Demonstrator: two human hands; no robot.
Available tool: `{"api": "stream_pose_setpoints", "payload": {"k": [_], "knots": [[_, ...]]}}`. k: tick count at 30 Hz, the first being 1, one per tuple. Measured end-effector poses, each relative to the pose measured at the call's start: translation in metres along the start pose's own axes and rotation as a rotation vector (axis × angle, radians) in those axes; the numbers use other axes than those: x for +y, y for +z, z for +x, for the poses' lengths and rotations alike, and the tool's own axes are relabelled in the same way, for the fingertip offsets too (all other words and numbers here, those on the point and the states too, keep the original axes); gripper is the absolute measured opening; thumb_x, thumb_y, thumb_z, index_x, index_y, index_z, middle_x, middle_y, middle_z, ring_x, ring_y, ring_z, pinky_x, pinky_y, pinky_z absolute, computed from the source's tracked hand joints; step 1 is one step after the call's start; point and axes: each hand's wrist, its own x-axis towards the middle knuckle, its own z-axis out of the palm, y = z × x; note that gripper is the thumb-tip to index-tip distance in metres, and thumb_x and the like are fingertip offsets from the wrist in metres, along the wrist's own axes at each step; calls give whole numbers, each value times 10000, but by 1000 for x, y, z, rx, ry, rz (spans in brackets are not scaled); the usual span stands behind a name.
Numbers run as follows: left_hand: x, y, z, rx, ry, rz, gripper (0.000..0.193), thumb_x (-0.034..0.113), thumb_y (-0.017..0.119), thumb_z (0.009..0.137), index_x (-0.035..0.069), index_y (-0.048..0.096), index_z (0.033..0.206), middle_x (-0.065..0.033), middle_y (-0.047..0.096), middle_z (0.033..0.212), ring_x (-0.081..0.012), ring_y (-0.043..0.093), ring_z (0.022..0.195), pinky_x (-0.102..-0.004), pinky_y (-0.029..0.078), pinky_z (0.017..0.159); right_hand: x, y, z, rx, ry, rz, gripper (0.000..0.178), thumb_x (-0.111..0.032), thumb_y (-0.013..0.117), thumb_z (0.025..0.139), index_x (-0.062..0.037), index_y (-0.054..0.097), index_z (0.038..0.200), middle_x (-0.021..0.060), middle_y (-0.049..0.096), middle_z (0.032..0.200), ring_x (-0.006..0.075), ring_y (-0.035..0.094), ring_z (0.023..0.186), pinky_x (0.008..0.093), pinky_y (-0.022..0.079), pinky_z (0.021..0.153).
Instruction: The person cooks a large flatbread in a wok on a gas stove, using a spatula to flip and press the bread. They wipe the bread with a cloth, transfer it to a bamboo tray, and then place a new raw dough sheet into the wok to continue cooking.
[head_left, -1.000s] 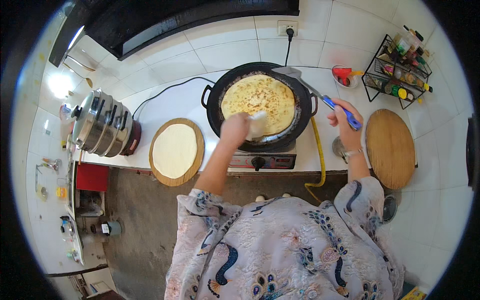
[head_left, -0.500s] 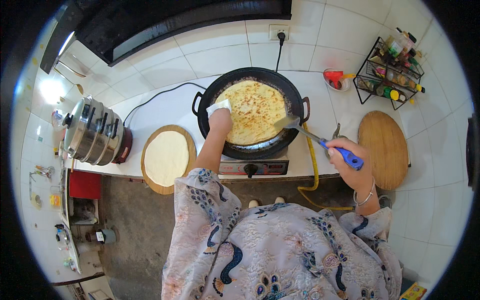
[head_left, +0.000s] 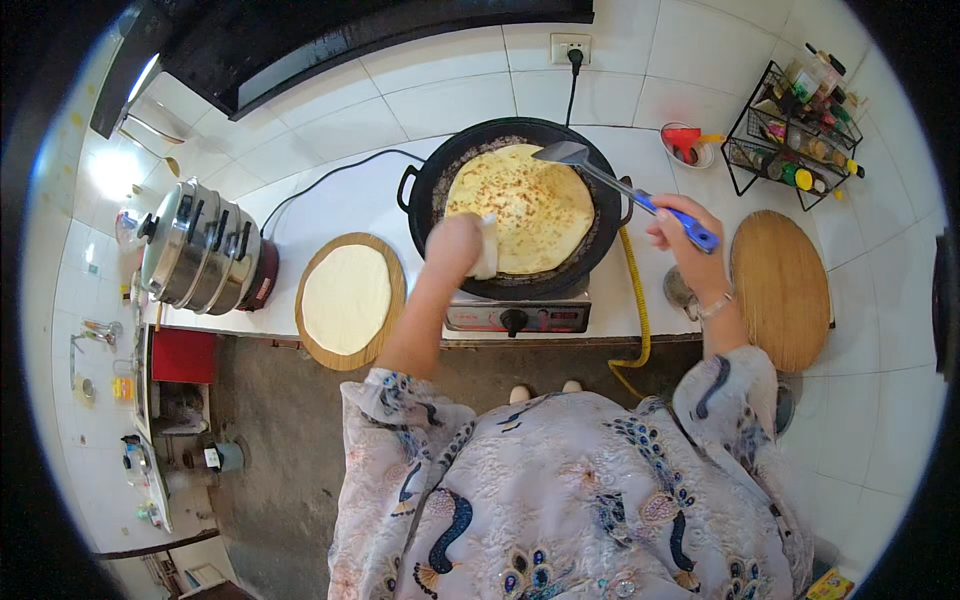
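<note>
A round flatbread (head_left: 530,215) with browned flecks lies in the wide black pan (head_left: 428,215), most of the browning on its far part. Closed around a folded white cloth or paper (head_left: 487,252), my left hand (head_left: 455,243) presses at the bread's near-left edge. My right hand (head_left: 692,230) grips the blue handle of a metal spatula (head_left: 570,153) from the right. The spatula's blade reaches over the bread's far edge; whether it touches the bread I cannot tell. Left of the pan, a pale raw dough round (head_left: 346,298) rests on a round wooden board (head_left: 388,340).
The pan sits on an electric cooker (head_left: 515,318). A stacked steamer (head_left: 205,255) stands at left. On the right are a wooden board (head_left: 780,290), a spice rack (head_left: 795,140), a bowl with a red item (head_left: 685,140) and a yellow hose (head_left: 633,290).
The spatula blade has moved from the bread's right edge to its far edge. My left hand with the white cloth has come nearer along the left edge. The bread looks shifted or turned.
</note>
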Motion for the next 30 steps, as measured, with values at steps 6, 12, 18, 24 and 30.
{"api": "stream_pose_setpoints", "payload": {"k": [6,12,18,24,30], "knots": [[-29,-50,26,265,-275,124,206,133,474,792,35,648,842,-202,631,803,-347,618,784,-450,485,699,-49,-33,-46,-102,56,-189,168,-109,592,822,-15,623,957,48,616,744,74,563,634,205,455,569],[-44,25,47,-3,-168,125,174,115,508,774,31,653,822,-177,641,875,-330,625,808,-421,498,710,-56,-25,-63,-140,13,-295,131,-90,609,798,-3,626,896,56,615,752,71,533,640,218,426,585],[4,14,20,-280,-138,305,142,99,542,740,51,655,810,-172,646,853,-326,635,786,-410,505,694,-50,-2,-24,-147,6,-384,140,-103,600,800,17,613,871,64,608,739,83,527,627,221,413,562],[43,8,-22,-219,8,124,193,186,499,788,54,639,778,-181,636,778,-333,628,740,-430,494,661,14,16,22,-53,-72,4,175,-149,587,833,-16,624,941,37,614,707,67,554,610,197,450,552],[-13,-34,-1,111,-129,111,194,137,461,780,47,632,763,-198,630,771,-340,621,730,-446,491,649,-16,-14,-17,53,7,-38,174,-143,576,840,-36,628,968,29,605,686,63,566,601,192,459,537]]}}
